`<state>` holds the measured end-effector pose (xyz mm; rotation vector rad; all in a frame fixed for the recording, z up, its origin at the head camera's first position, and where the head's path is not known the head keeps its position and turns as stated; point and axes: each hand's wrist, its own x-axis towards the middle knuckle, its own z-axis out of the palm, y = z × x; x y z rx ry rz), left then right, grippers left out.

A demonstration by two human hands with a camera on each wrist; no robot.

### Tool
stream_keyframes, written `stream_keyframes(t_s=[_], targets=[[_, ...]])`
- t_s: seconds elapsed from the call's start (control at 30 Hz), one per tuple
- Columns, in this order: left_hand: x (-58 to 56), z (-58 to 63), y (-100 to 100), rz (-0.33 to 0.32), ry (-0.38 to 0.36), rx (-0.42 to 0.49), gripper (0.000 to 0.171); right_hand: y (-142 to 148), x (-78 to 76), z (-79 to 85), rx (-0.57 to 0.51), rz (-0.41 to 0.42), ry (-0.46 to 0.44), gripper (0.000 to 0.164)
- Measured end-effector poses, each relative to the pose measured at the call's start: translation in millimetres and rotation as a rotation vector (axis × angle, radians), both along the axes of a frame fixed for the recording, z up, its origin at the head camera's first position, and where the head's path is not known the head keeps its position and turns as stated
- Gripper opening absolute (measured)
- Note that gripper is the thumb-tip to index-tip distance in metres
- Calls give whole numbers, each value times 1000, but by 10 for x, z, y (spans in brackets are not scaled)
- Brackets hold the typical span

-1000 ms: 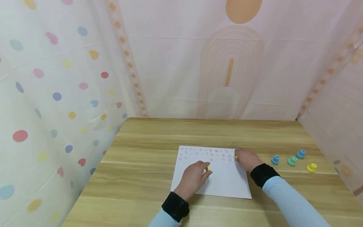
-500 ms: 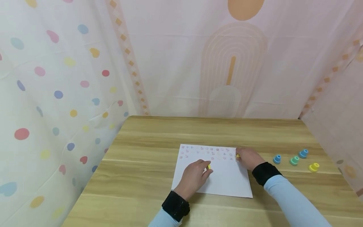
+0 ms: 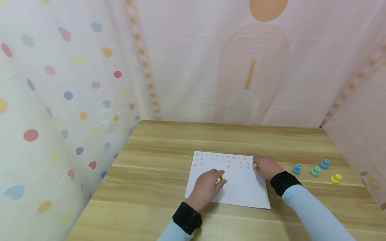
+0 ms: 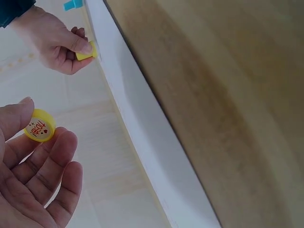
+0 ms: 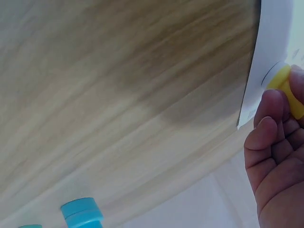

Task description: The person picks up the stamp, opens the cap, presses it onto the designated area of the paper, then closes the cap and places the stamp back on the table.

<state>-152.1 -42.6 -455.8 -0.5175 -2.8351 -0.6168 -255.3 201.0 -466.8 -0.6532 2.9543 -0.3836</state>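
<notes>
A white sheet of paper (image 3: 238, 189) lies on the wooden table, with rows of small pinkish and purplish stamped prints along its far part. At its upper right corner my right hand (image 3: 266, 167) pinches a yellow toy stamp (image 5: 281, 80) between thumb and fingers; the stamp's base appears to meet the paper. My left hand (image 3: 206, 187) is over the sheet's left half. Between its thumb and forefinger it pinches a small round yellow cap (image 4: 40, 126) with a printed label facing the left wrist camera. The other left fingers are loosely bent.
To the right of the paper stand two blue stamps (image 3: 297, 169), a green stamp (image 3: 315, 171) and another yellow stamp (image 3: 336, 178). The wooden table (image 3: 144, 174) extends on both sides. A patterned curtain (image 3: 193, 67) hangs behind its far edge.
The head view has shifted slightly, so the paper and stamps sit a little further right in it. Both hands keep their holds, with the right one still at the sheet's corner.
</notes>
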Motion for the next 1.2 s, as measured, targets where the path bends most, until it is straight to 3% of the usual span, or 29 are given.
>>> stream_keyframes(t_s=[0.2,0.6,0.73,1.0,1.2], targets=[[-23,13,-7,-9,26,-2,34,5,-2,7,-2,32,22,6],[-66,58,15,8,-2,11,36,-1,-6,-1,14,18,20,7],[-89,70,4,2,19,14,35,54,-15,-14,-32,14,5,10],[-175,119,-51,14,47,52,36,123,5,117,-364,-193,-39,29],[-225,171,-83,7,61,83,37,-109,180,199,-720,-346,-296,36]])
